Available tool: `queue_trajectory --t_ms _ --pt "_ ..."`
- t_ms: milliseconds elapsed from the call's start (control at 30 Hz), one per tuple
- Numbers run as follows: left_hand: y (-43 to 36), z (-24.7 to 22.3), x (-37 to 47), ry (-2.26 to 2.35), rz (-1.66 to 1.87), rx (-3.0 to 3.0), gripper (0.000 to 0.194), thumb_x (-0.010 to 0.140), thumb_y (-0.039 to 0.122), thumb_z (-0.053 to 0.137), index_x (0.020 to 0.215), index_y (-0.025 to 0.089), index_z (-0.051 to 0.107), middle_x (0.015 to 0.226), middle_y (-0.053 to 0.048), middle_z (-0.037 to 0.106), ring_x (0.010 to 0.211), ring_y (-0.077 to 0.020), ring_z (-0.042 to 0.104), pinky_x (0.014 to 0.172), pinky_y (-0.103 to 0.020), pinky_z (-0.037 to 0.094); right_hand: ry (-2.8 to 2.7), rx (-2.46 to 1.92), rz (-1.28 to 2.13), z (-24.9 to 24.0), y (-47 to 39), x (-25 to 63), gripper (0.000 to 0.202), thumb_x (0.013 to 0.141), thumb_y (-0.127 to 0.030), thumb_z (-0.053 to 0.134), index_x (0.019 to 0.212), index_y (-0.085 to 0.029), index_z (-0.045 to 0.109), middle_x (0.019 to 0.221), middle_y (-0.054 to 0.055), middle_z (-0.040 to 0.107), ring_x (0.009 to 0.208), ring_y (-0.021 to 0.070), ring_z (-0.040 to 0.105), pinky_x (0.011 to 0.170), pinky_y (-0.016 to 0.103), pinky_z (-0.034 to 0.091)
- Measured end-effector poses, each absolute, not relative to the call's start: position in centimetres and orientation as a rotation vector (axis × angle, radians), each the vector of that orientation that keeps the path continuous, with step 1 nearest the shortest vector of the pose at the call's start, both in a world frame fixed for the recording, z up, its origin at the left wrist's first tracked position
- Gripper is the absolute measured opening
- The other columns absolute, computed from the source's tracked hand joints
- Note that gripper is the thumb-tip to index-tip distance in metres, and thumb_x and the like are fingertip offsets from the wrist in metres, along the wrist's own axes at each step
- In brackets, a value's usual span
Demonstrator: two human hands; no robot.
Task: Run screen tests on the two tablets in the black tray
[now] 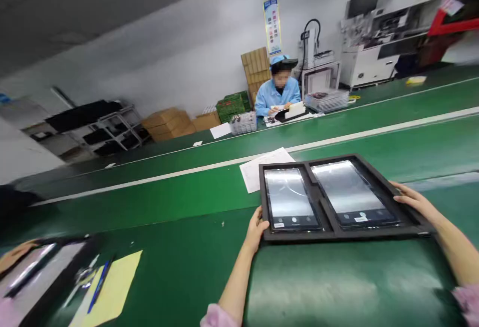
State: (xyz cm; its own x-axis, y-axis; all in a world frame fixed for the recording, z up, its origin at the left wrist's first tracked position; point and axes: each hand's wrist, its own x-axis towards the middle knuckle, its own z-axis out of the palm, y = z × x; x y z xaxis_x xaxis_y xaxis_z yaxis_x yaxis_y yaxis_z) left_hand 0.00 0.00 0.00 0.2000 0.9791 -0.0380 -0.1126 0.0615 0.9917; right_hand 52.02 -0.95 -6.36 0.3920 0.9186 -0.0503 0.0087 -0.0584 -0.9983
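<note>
Gripping opposite ends of a black rectangular two-pocket moulded tray (329, 234), both hands hold it over the green conveyor belt surface (168, 272) in the single head view. The left hand (256, 229) is closed on the near left corner, thumb on the rim and fingers tucked out of sight below; the right hand (411, 199) lies along the right edge with fingers extended over the rim, and whether the fingertips curl under cannot be determined. Between the hands, each pocket is filled: a dark glass display panel with a glossy reflective face (290, 199) sits nearer the left hand, and a second matching panel (350, 192) sits nearer the right hand. Judged from this arrangement, loading of the tray appears complete, and the tray seems to rest on or just above the belt; contact cannot be confirmed. Beyond the left hand, a white paper sheet (262, 167) lies partly under the tray's far corner. Well to the left of the left hand lie a yellow paper sheet (116, 287) with a blue pen (98, 287) on it, and another dark tray (37, 277), cut off by the frame edge and blurred. A second person in a light blue coat and cap (279, 92) sits far beyond both hands, across the belt lines. Both forearms are cropped at the lower edge, and the small labels on the panels are illegible.
</note>
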Motion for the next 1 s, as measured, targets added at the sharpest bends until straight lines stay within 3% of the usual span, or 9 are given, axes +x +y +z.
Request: queue_trajectory --t_ms 133,300,433,533,633,733,833,900,1000 --pt "-0.6 0.2 0.9 1.073 0.961 1.247 0.049 0.056 0.038 0.069 0.101 0.019 0.062 0.102 -0.006 0.072 0.098 -0.0269 0.066 0.09 -0.037 0.051 -0.991 -1.481 0.897 -5.1 -3.5 52.8 0.063 0.056 -0.046 0.08 0.113 -0.024 0.066 0.109 0.011 0.068 0.104 0.0391 0.062 0.074 0.034 0.054" --pt "-2.8 2.7 -2.2 1.214 0.958 1.313 0.032 0.064 0.044 0.058 0.086 0.021 0.051 0.084 0.0 0.063 0.083 -0.0199 0.06 0.076 -0.03 0.048 -1.252 -1.485 1.012 -3.6 -4.8 49.9 0.063 0.07 -0.055 0.071 0.121 -0.021 0.057 0.078 0.007 0.064 0.071 0.0333 0.063 0.062 0.037 0.052" --pt "-3.9 5.8 -5.6 1.59 0.619 1.535 0.032 0.083 0.054 0.044 0.072 0.023 0.044 0.07 0.0 0.056 0.068 -0.0188 0.056 0.063 -0.028 0.043 -1.464 -1.513 0.978 -3.4 -4.2 47.2 0.057 0.078 -0.066 0.061 0.113 -0.022 0.051 0.06 -0.004 0.048 0.054 0.0251 0.053 0.052 0.031 0.043" --pt "-3.7 6.7 -6.7 1.874 0.363 1.632 0.042 0.095 0.048 0.033 0.065 0.023 0.049 0.07 -0.004 0.062 0.069 -0.0222 0.062 0.064 -0.03 0.044 -1.637 -1.629 0.873 -3.9 -2.8 45.8 0.055 0.082 -0.075 0.052 0.099 -0.023 0.049 0.055 -0.006 0.041 0.051 0.0241 0.049 0.05 0.03 0.038" --pt "-3.3 6.4 -6.8 1.96 0.272 1.669 0.047 0.099 0.043 0.036 0.059 0.022 0.05 0.066 -0.006 0.065 0.066 -0.0235 0.066 0.063 -0.03 0.046 -1.792 -1.844 0.607 -4.4 -1.5 44.8 0.041 0.09 -0.064 0.049 0.092 -0.024 0.047 0.066 0.002 0.056 0.063 0.0285 0.059 0.057 0.033 0.045" --pt "-2.9 6.1 -6.3 2.017 0.275 1.699 0.04 0.098 0.037 0.045 0.064 0.021 0.057 0.063 -0.005 0.065 0.064 -0.0234 0.067 0.065 -0.03 0.048 -1.865 -2.023 0.334 -4.5 -0.4 43.8 0.027 0.097 -0.044 0.047 0.101 -0.019 0.055 0.093 0.015 0.066 0.086 0.0345 0.066 0.071 0.038 0.054" --pt "-2.1 6.2 -5.0 2.123 0.389 1.819 0.02 0.098 0.026 0.049 0.096 0.019 0.068 0.1 -0.01 0.073 0.098 -0.0263 0.069 0.085 -0.034 0.051 -1.939 -1.987 0.252 -4.1 1.2 42.8 0.04 0.095 -0.024 0.049 0.131 -0.007 0.055 0.116 0.022 0.061 0.112 0.0353 0.062 0.094 0.04 0.053" --pt "-0.7 6.5 -3.5 2.119 0.464 1.928 0.026 0.098 0.021 0.049 0.118 0.019 0.065 0.126 -0.012 0.067 0.12 -0.0254 0.062 0.101 -0.036 0.047 -1.959 -1.944 0.234 -3.5 3.0 42.3 0.057 0.092 -0.014 0.051 0.148 -0.003 0.045 0.131 0.023 0.054 0.124 0.0329 0.055 0.105 0.037 0.047" --pt "2.6 6.7 -1.0 1.996 0.479 2.068 0.031 0.096 0.017 0.052 0.124 0.021 0.065 0.135 -0.008 0.064 0.128 -0.0201 0.058 0.111 -0.03 0.042 -1.933 -1.979 0.217 -2.9 6.2 41.4 0.061 0.087 -0.005 0.053 0.147 -0.006 0.052 0.139 0.023 0.047 0.127 0.0334 0.053 0.11 0.037 0.044"
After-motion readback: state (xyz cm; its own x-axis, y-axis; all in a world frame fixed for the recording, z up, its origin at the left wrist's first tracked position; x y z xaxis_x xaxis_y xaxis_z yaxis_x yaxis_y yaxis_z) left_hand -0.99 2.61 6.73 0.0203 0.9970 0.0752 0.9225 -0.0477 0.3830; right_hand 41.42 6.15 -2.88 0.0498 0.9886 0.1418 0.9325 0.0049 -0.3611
